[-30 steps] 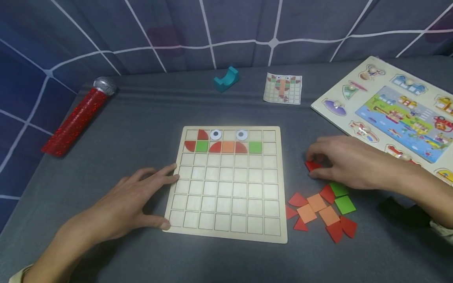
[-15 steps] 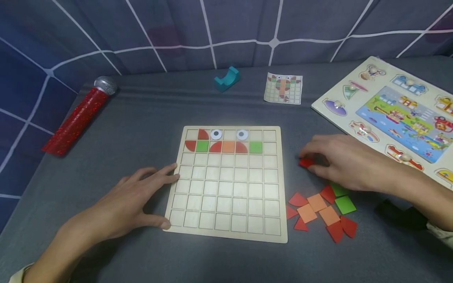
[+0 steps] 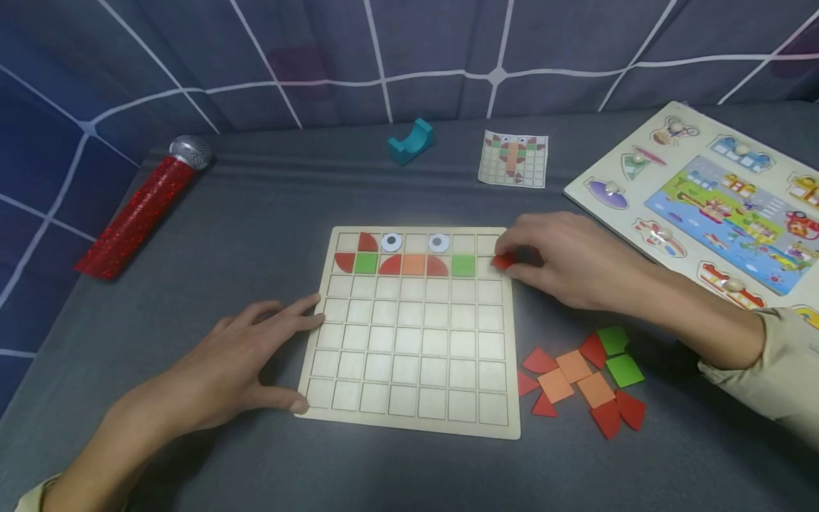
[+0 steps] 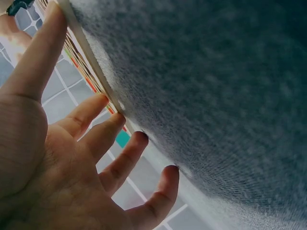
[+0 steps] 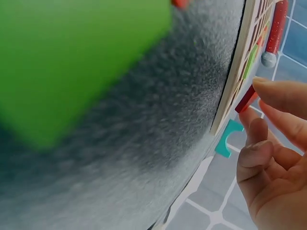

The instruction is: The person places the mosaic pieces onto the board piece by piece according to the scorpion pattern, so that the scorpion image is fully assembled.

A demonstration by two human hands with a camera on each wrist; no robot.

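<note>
A wooden grid board (image 3: 409,345) lies on the grey table. Red quarter-circle tiles, green and orange square tiles and two eye tiles (image 3: 392,243) fill parts of its top two rows. My left hand (image 3: 230,363) rests along the board's left edge, fingers spread and fingertips touching it. Thumb and fingers of my right hand (image 3: 563,259) pinch a red tile (image 3: 502,262) over the right end of the second row. In the right wrist view that red tile (image 5: 246,98) appears raised and tilted beside the board; its full shape is hidden by the fingers.
Loose red, orange (image 3: 574,366) and green (image 3: 624,370) tiles lie right of the board. Behind it are a small printed pattern card (image 3: 513,159) and a teal arch block (image 3: 411,142). A knobbed picture puzzle (image 3: 716,206) lies right, a red microphone (image 3: 143,210) left.
My right hand has carried the red tile up and left from beside the loose tiles to the board's right edge. My left hand has stayed in place.
</note>
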